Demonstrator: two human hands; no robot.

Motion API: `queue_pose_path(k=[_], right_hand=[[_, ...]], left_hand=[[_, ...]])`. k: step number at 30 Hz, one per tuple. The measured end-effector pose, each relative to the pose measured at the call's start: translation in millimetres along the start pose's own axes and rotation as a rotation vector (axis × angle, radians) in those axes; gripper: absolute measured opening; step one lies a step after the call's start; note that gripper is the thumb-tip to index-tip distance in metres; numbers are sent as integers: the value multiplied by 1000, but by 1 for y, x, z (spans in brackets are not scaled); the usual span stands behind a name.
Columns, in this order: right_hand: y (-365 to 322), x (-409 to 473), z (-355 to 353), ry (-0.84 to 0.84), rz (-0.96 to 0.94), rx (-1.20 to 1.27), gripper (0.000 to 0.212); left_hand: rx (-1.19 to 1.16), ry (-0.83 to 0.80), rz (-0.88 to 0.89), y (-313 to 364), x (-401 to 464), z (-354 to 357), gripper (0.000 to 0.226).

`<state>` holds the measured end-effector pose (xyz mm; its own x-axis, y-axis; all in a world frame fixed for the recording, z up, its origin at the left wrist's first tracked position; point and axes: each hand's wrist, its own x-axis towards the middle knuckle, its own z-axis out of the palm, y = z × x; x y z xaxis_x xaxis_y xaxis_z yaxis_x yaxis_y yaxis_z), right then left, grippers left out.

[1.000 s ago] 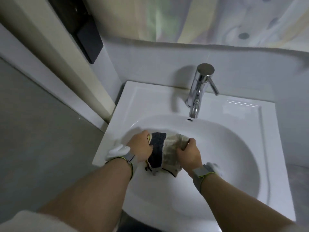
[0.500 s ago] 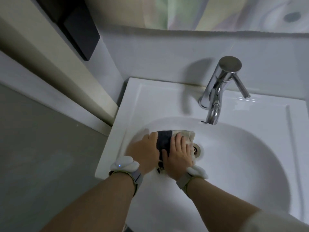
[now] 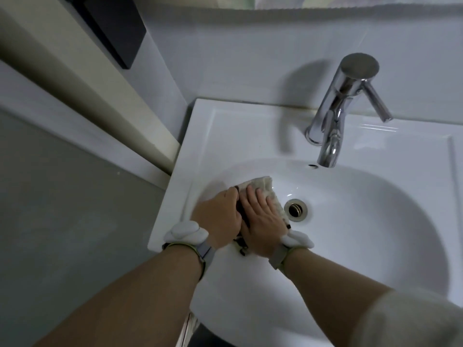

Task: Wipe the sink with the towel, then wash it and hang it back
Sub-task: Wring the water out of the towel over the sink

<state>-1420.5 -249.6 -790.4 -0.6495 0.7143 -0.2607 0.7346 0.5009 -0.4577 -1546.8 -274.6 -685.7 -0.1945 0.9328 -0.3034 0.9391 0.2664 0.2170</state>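
Spreading wide around both hands: white sink (image 3: pixel 250 126), its flat rim running to the left of the grip and its oval bowl opening out to the right of it. Standing well beyond the hands, up and to the right: chrome faucet (image 3: pixel 335 116), spout pointing down over the far edge of the bowl, thin lever sticking out to its right. Running past the sink's left side, well apart from the hands: pale wall panel (image 3: pixel 82 78) with a dark block (image 3: pixel 112 28) mounted on it.

Lying under both hands on the left slope of the bowl: towel (image 3: pixel 263 186), bunched, pale and textured where showing past the fingertips, with a dark band showing in the gap between the 2 hands. Pressing down on its left part: left hand (image 3: pixel 218 216), knuckles up, fingers bending down over the cloth; whether curling round a fold or only pushing, cannot tell. Lying flat on its right part: right hand (image 3: pixel 263 221), fingers straight and together, palm down, pressing rather than gripping. Touching side by side, the 2 hands, with only the dark strip of cloth between them.

Sitting just to the right of the right hand's fingers, near the towel's edge but apart from it: round metal drain (image 3: pixel 297 209). Wrapping each wrist just behind the hands: grey strap carrying a white device (image 3: pixel 186 230).
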Motion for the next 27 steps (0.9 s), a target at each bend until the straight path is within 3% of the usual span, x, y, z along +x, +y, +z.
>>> queue_pose_path(k=[5,8,16,27], right_hand=[[-15,-27,0,-96,-52,47,63],[17,-33,-11,-148,-156,-88,63],[89,-6,-45,-113,-221,-417,63],[132,-50,-72,-148,-51,-551,64]], left_hand=[[15,-3,-37,3,-3,4,16],[33,-39,-43,2,-4,6,14],[51,-149,-26,10,-2,12,22],[42,-183,-44,26,-1,17,25]])
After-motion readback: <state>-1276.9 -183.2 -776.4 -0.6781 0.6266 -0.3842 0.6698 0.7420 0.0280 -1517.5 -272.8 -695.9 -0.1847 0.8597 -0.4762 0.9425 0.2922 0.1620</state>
